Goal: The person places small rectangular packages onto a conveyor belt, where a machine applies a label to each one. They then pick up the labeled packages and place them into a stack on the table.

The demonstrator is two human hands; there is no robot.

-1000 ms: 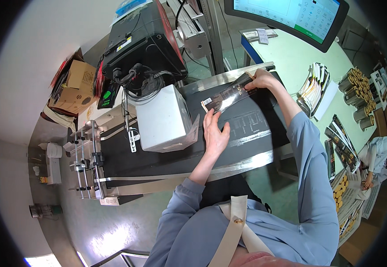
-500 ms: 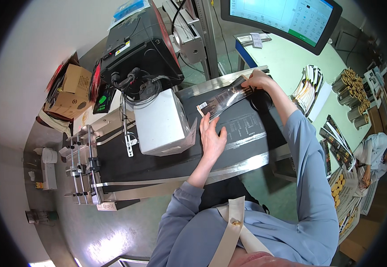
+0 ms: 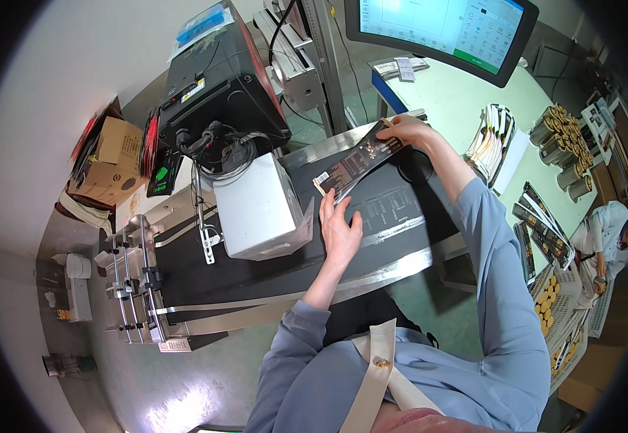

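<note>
A long, flat, dark printed pouch [image 3: 357,167], glossy with a pale code patch near one end, lies slanted above the black conveyor belt [image 3: 249,278]. At its far right end my right hand [image 3: 409,131] is closed on it, thumb and fingers pinching the edge. My left hand [image 3: 341,234] is at the near left end, fingers apart, fingertips touching the lower edge. Light edges show under the pouch there; whether it is one piece or several stacked, I cannot tell.
A white box-shaped unit [image 3: 260,209] stands over the belt left of my hands, below a black machine [image 3: 216,79]. To the right, a pale table [image 3: 465,108] holds pouch stacks [image 3: 541,224], gold-topped cylinders [image 3: 563,144] and a screen [image 3: 440,32]. Another person [image 3: 609,238] is at far right.
The pouch has turned slightly, so its glare is gone and its print shows. Both hands keep their places on it. The whole view has shifted slightly.
</note>
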